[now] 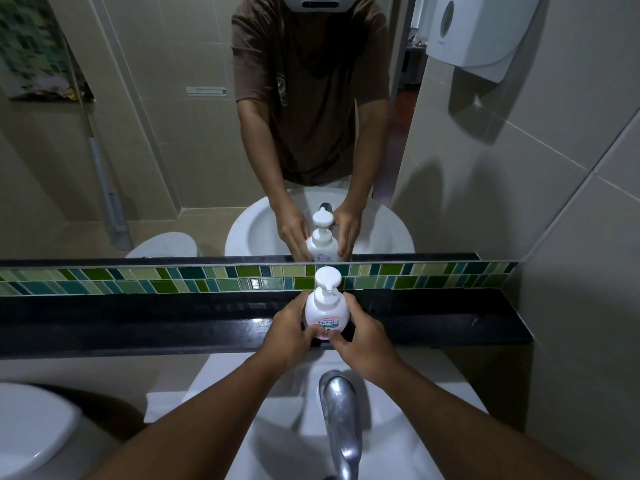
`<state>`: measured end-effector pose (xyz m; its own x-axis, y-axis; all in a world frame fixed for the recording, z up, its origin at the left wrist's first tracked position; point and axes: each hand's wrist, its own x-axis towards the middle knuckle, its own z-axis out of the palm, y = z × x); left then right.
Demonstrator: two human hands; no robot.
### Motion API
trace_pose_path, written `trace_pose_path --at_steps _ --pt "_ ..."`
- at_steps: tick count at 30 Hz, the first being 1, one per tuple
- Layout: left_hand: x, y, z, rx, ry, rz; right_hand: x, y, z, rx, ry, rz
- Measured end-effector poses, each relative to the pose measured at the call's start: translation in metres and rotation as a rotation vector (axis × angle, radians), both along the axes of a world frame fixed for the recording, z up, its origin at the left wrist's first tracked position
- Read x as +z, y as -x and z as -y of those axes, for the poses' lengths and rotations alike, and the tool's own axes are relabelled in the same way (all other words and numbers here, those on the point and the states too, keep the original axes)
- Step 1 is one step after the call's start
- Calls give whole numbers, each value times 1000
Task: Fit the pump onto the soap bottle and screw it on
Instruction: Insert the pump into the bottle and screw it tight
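A white soap bottle (325,311) with a pink and green label stands upright on the black ledge (173,327) behind the basin. Its white pump (328,279) sits on the bottle's neck, head up. My left hand (290,327) wraps the bottle's left side, thumb on the lower front. My right hand (362,332) holds the right side, its thumb also at the lower front. The bottle's base is hidden behind my thumbs. Nothing touches the pump head.
A chrome tap (341,417) rises from the white basin (277,445) just below my hands. A mirror (173,150) above the green tile strip (138,280) reflects me and the bottle. A paper dispenser (481,32) hangs upper right; a toilet (34,431) lies lower left.
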<state>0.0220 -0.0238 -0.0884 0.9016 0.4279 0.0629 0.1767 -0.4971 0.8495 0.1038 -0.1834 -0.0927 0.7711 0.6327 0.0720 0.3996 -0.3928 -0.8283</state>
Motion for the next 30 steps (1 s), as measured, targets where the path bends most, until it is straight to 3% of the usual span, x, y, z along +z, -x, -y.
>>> trace_pose_path --at_steps 19,30 --pt "9 -1 -10 -53 -57 -64 4 2 -2 -64 36 15" --pt "19 7 -16 -1 -171 -167 25 2 11 -70 231 129"
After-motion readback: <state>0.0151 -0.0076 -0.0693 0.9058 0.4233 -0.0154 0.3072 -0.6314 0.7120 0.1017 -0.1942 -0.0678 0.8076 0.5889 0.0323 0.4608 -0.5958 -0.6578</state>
